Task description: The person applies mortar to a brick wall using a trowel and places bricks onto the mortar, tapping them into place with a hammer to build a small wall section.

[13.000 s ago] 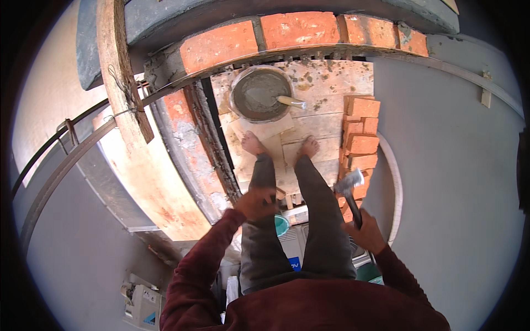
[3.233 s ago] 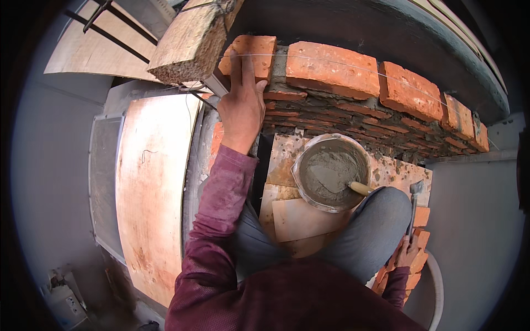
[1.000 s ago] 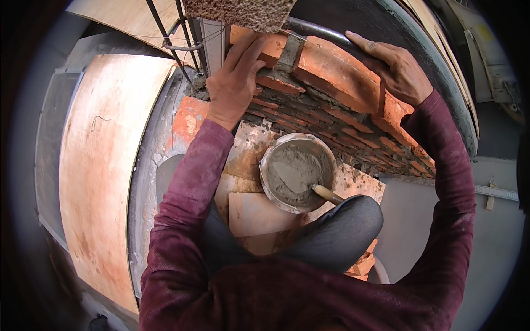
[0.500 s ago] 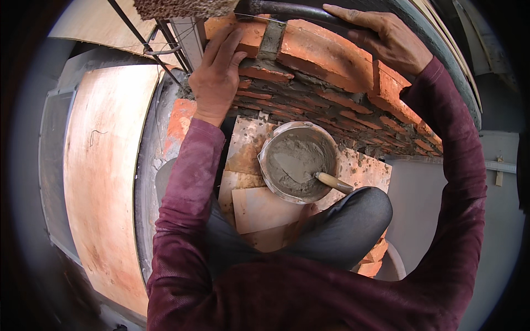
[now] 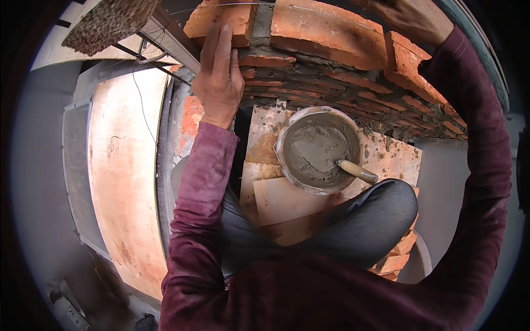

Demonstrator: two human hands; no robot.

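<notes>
My left hand (image 5: 221, 83) rests its outstretched fingers against the near face of an orange brick (image 5: 221, 22) at the left end of the wall's top course. Grey mortar (image 5: 262, 25) fills the joint between that brick and a longer run of orange brick (image 5: 328, 33) on its right. A thin string (image 5: 287, 6) stretches along the top course. Over the wall's right part reaches my right hand (image 5: 414, 19), its fingers stretched leftward and partly cut off by the upper edge. Whatever lies under those fingers is hidden.
Between my legs and the brick wall (image 5: 353, 83) stands a bucket (image 5: 281, 160) of wet mortar, with a wooden-handled trowel (image 5: 358, 171) in it. Left are a plywood sheet (image 5: 124, 182), a post (image 5: 174, 38) and metal rods (image 5: 171, 77). Loose bricks (image 5: 397, 256) lie by my right knee.
The view has shifted, so the wall sits higher. My left fingers are straighter on the brick's face. My right hand is now partly out of the picture.
</notes>
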